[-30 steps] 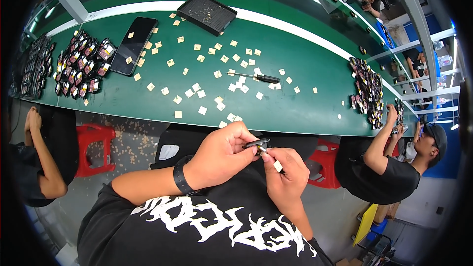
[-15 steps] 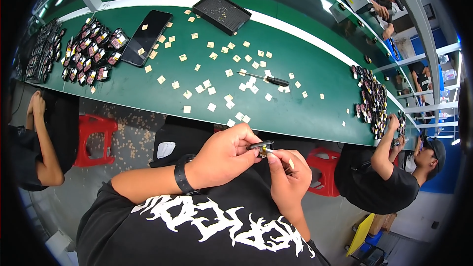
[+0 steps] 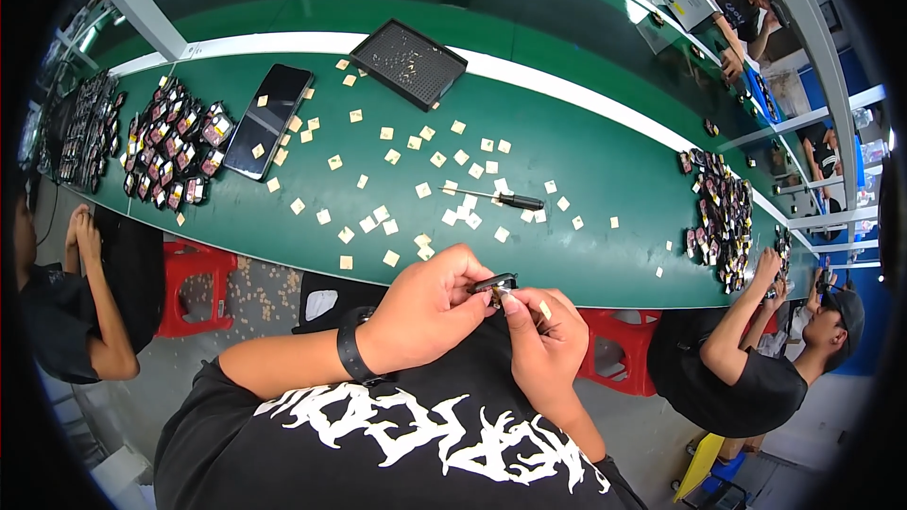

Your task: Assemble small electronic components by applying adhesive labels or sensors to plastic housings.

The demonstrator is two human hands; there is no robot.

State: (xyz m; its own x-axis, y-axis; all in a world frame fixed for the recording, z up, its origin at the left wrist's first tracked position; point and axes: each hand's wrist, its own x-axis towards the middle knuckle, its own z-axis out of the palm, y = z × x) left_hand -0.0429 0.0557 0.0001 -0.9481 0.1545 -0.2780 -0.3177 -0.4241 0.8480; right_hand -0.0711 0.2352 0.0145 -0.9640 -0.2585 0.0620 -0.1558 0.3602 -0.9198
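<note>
Just off the table's near edge, my left hand (image 3: pixel 430 312) is closed on a small black plastic part (image 3: pixel 495 282), gripping its left end between thumb and fingers. My right hand (image 3: pixel 548 340) meets the part's right side with thumb and forefinger pinched together. Whatever lies in that pinch is too small and covered to name. A small cream square (image 3: pixel 545 310) rests against a right-hand finger. Beyond my hands, many more cream squares (image 3: pixel 346 263) are scattered over the green table (image 3: pixel 576 264). A screwdriver (image 3: pixel 520 201) with a black handle lies among them.
A black phone (image 3: pixel 268 123) and a black tray (image 3: pixel 408 64) with tiny bits lie toward the back. Piles of small black parts stand left (image 3: pixel 170 146) and right (image 3: pixel 720 217). People sit on both sides, with red stools (image 3: pixel 198 288) nearby.
The whole view has shifted, so the table sits lower in it. My right fingertips have come closer against the black part, which my left hand still holds.
</note>
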